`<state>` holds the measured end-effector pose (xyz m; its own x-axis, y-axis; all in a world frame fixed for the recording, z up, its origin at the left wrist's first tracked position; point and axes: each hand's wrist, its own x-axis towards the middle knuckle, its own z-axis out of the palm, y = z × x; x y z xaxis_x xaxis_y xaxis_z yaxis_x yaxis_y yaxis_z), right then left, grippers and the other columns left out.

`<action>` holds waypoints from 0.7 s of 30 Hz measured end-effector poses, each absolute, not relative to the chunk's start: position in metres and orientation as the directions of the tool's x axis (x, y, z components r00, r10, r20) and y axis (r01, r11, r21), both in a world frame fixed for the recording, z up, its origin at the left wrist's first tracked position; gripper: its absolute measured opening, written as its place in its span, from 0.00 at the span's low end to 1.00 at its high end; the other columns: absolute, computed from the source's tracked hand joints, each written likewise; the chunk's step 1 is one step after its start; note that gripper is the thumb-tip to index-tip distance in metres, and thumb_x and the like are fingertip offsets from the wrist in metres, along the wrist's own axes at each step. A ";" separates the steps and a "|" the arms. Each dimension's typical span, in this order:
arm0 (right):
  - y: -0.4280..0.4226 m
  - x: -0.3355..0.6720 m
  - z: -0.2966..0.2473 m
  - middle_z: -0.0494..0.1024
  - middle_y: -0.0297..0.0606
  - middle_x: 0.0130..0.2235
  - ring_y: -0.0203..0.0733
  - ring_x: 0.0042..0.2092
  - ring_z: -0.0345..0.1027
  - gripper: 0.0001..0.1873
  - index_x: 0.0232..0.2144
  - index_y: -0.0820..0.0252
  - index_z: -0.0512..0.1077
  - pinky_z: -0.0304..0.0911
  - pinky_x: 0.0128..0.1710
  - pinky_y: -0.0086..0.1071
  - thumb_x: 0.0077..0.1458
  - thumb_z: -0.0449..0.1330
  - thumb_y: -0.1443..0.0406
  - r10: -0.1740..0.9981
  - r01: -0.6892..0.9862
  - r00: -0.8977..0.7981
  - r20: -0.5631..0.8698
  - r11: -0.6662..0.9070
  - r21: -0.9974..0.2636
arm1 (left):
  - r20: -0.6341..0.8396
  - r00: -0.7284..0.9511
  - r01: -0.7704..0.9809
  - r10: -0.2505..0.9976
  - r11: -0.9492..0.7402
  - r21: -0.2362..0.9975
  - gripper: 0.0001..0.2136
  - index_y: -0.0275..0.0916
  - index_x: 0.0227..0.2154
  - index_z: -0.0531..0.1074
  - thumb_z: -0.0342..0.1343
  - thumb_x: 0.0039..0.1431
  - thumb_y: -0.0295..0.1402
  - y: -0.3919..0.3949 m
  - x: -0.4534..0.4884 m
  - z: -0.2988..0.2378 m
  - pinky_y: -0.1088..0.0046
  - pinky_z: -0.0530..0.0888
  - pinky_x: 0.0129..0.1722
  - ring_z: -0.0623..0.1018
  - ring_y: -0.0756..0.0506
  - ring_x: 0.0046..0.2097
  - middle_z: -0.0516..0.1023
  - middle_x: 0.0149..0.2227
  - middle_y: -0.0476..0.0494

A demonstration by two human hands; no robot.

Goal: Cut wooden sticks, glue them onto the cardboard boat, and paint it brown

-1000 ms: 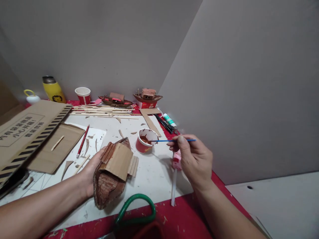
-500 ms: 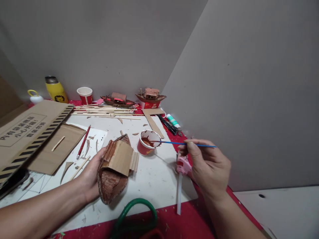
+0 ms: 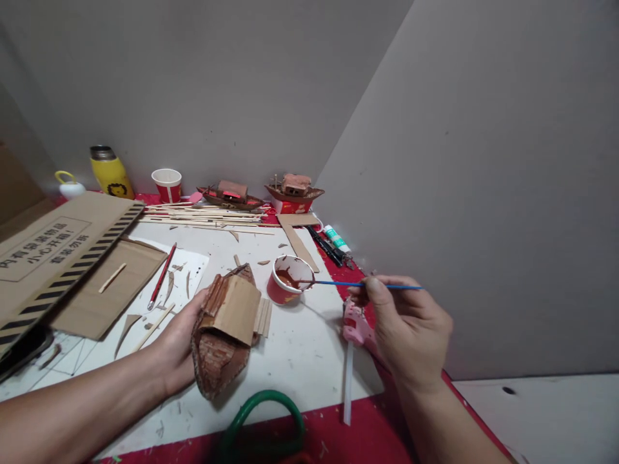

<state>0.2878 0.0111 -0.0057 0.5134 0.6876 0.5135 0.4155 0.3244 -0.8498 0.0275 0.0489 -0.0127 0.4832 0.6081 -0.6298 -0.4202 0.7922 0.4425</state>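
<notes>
My left hand grips a small model boat from its left side, its fingers mostly hidden beneath the hull. Brown paint covers the hull, while the curved cabin roof in the middle is bare tan cardboard. In a pinch, my right hand holds a thin blue paintbrush nearly level. The brush tip reaches into a red-and-white paper cup of brown paint, just beyond the boat to the right.
Below my right hand lies a pink glue gun with a clear glue stick. A green handle is at the front edge. Two model boats, wooden sticks and a yellow bottle are at the back. Cardboard lies left, near a red pencil.
Almost nothing differs. The whole view has shifted slightly, and both hands keep their holds, with the brush tip still in the cup.
</notes>
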 end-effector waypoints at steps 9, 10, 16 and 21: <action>0.021 0.298 -0.012 0.79 0.33 0.23 0.37 0.22 0.74 0.16 0.29 0.59 0.74 0.72 0.22 0.29 0.52 0.70 0.53 0.622 0.352 0.611 0.489 0.340 -0.872 | -0.622 0.477 -0.422 0.621 0.783 0.457 0.23 0.30 0.56 0.71 0.45 0.70 0.42 0.050 0.028 -0.019 0.62 0.79 0.29 0.84 0.37 0.31 0.84 0.35 0.33; 0.023 0.299 -0.012 0.80 0.33 0.23 0.37 0.21 0.74 0.17 0.29 0.59 0.74 0.71 0.21 0.29 0.51 0.71 0.53 0.630 0.313 0.629 0.456 0.331 -0.890 | -0.623 0.476 -0.422 0.621 0.782 0.458 0.23 0.30 0.56 0.71 0.45 0.70 0.42 0.051 0.027 -0.019 0.62 0.79 0.29 0.84 0.36 0.32 0.84 0.36 0.32; 0.037 0.309 -0.014 0.79 0.30 0.21 0.34 0.19 0.71 0.24 0.28 0.59 0.69 0.66 0.16 0.24 0.39 0.76 0.51 0.721 -0.036 0.659 0.212 0.312 -0.949 | -0.612 0.495 -0.417 0.617 0.786 0.456 0.23 0.30 0.54 0.72 0.45 0.70 0.43 0.050 0.028 -0.018 0.62 0.79 0.27 0.84 0.35 0.31 0.84 0.36 0.31; 0.041 0.314 -0.012 0.77 0.29 0.20 0.32 0.18 0.69 0.26 0.25 0.57 0.66 0.65 0.16 0.23 0.38 0.76 0.52 0.807 -0.171 0.584 0.087 0.227 -0.959 | -0.594 0.504 -0.431 0.627 0.779 0.456 0.21 0.31 0.52 0.73 0.48 0.68 0.42 0.048 0.027 -0.021 0.61 0.79 0.29 0.83 0.36 0.30 0.84 0.32 0.34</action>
